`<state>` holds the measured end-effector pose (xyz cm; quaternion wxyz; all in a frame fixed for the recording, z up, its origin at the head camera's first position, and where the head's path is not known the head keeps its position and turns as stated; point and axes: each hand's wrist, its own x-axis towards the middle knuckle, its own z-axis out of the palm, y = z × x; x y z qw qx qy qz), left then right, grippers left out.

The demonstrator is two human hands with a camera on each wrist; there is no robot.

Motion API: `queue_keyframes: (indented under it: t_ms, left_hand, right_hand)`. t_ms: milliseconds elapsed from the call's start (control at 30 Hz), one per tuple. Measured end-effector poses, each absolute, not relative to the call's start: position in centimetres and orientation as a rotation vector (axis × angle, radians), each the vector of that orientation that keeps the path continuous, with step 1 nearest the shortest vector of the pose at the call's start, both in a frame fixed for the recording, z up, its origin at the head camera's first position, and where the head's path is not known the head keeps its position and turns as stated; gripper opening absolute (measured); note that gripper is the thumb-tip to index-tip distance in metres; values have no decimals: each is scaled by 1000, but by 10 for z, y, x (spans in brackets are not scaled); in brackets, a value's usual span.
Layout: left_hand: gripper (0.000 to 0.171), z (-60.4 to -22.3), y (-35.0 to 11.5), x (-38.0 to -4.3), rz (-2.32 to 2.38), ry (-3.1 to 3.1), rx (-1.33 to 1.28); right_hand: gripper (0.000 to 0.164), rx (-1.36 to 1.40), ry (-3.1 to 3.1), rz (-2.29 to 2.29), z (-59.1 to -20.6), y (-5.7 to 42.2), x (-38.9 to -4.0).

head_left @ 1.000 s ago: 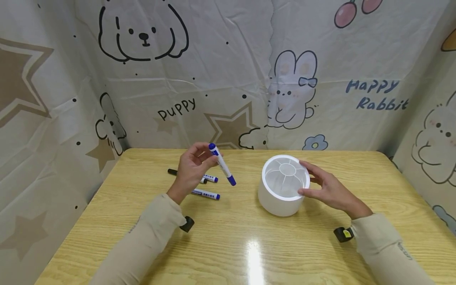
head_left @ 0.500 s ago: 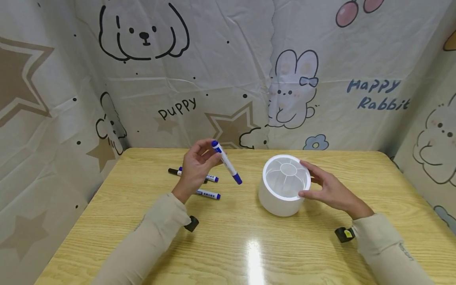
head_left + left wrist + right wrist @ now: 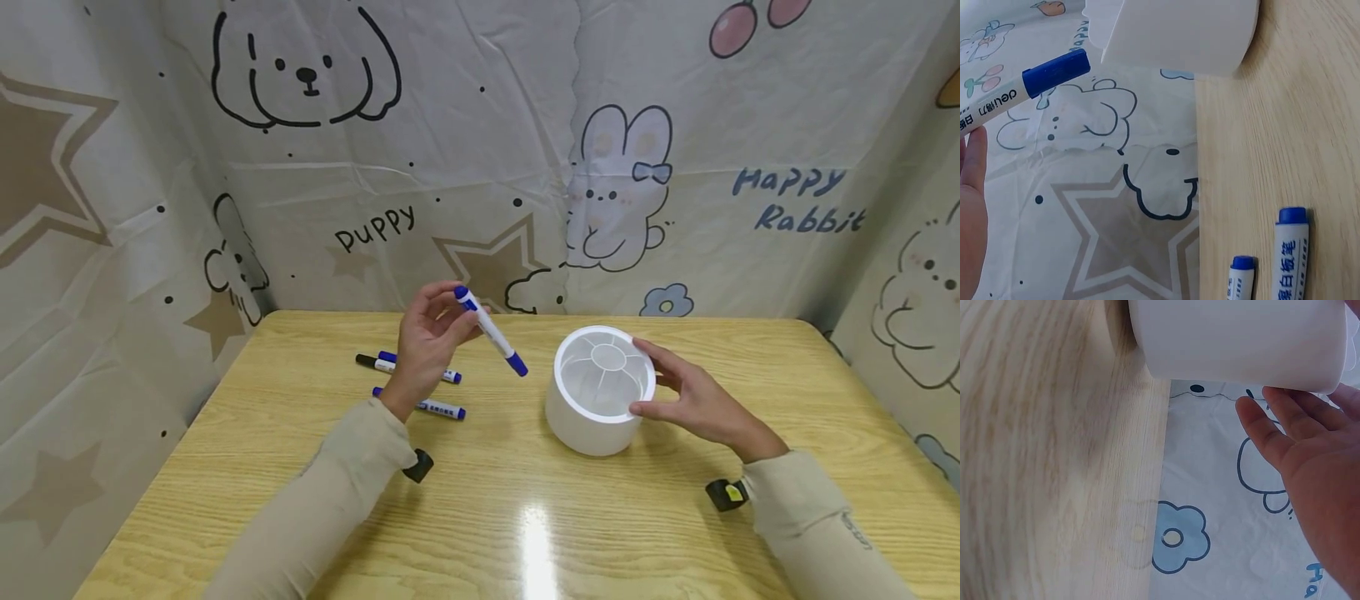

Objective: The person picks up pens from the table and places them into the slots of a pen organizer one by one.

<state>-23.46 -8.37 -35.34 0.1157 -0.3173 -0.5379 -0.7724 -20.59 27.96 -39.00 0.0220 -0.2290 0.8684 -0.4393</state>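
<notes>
My left hand (image 3: 429, 346) pinches a blue-capped whiteboard marker (image 3: 491, 331) between thumb and fingers. The marker hangs tilted above the table, its lower end pointing right toward a round white pen holder (image 3: 592, 429). In the left wrist view, that marker (image 3: 999, 103) shows its blue end apart from the holder (image 3: 1185, 37). The holder stands upright, and thin dividers radiate inside it from a central ring. My right hand (image 3: 701, 404) holds the holder's right side, thumb at the rim and fingers at the outer wall. In the right wrist view, some fingertips are hidden behind the holder (image 3: 1241, 344).
Left of the holder, a blue whiteboard marker (image 3: 442, 408) lies on the wooden table (image 3: 480, 517). Behind it lie another blue marker (image 3: 452, 377) and a black-capped marker (image 3: 367, 361), partly covered by my left hand. A printed cloth (image 3: 480, 167) hangs beyond the back edge.
My left hand has moved right and slightly up, carrying the marker closer to the pen holder. More of the lying markers shows. My right hand and the holder have stayed put.
</notes>
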Motion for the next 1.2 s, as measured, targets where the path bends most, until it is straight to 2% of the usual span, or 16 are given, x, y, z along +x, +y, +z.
queue_keyframes:
  t_ms: [467,1100,1200]
  left_hand:
    - [58,-346,-68,-240,-2230,-1565,-962]
    - [54,-341,-53,-247,-2232,-1508,-933]
    - [49,-339,-49,-248,-2237,-1505,-936]
  right_hand:
    - [90,-719,2698,-1352,-389,279,-206]
    - [91,-717,2703,-1346,-390,281,-206]
    - [91,-719,2703,-1345,-390,280,-206]
